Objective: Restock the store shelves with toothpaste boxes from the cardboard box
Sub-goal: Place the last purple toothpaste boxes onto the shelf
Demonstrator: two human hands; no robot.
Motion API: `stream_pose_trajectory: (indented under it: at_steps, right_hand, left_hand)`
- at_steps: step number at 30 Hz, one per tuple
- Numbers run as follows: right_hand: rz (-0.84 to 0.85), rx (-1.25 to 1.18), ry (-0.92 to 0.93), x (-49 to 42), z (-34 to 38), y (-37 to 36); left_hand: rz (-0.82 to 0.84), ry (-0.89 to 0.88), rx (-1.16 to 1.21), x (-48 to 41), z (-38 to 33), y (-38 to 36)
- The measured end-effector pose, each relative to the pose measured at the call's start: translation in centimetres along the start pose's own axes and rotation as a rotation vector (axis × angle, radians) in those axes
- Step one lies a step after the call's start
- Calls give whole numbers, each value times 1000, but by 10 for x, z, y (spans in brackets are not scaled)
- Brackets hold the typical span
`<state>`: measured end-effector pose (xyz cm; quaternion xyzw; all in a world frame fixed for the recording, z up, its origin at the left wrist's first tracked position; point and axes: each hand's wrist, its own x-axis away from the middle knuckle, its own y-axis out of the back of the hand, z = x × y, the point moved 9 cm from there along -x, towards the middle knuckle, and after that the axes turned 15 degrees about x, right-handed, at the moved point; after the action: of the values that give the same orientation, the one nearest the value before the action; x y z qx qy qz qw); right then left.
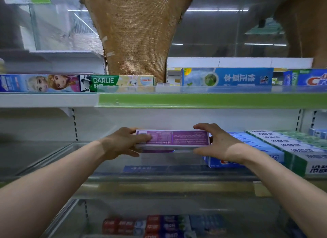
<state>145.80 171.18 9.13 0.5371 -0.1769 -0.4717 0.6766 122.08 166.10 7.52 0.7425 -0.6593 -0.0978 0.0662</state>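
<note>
Both hands grip a purple box (172, 138) by its ends, left hand (123, 142) and right hand (217, 144), long axis crosswise, just above the middle shelf (53, 156), beside blue boxes (251, 149).

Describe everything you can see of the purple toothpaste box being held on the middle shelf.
The purple toothpaste box is a long cardboard carton, lying flat and crosswise, white-edged, its printed back panel with small text facing up. The left hand and right hand hold its two ends. It sits on or just above the shelf, left of the blue boxes.
</note>
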Motion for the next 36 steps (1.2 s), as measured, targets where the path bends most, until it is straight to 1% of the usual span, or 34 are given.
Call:
stream_pose_trajectory:
  at_steps: [2, 5, 7, 10, 13, 16, 18, 22, 25, 26, 29, 32, 35, 36]
  right_hand:
    - [-14, -6, 14, -3, -1, -1]
    - [-25, -49, -18, -6, -2, -2]
    - [-12, -39, -36, -8, -1, -5]
    - [-44, -23, -69, -9, 2, -2]
    - [-45, -104, -91, -11, 0, 0]
    - [-21, -240, -164, -10, -5, -5]
    - [-21, -281, -180, -10, -3, -8]
    - [40, -276, -139, -6, 9, -10]
    - [87, -214, -100, -2, 20, -14]
    - [96, -228, -92, -1, 25, -18]
    - [185, -391, -98, 6, 42, -34]
    - [253, -519, -85, 13, 55, -45]
    - [283, -701, -96, 16, 64, -59]
    - [284, -767, -108, 17, 68, -64]
  left_hand:
    - [-57, 31, 42, -5, 1, 4]
    - [-124, 95, 90, -10, 3, 6]
    - [-125, 125, 176, -12, 5, 7]
    - [-100, 157, 353, -14, 8, 7]
    - [-86, 154, 491, -15, 9, 6]
    - [-115, 121, 504, -14, 9, 10]
    - [-148, 110, 486, -13, 8, 13]
    - [-213, 132, 496, -11, 6, 13]
    - [-230, 133, 490, -10, 3, 14]
    - [-228, 128, 500, -9, 2, 14]
    - [-204, 87, 601, -10, -2, 9]
    - [-196, 88, 616, -8, -1, 4]
    - [-60, 145, 614, -3, 3, -22]
    - [-38, 161, 590, -1, 3, -32]
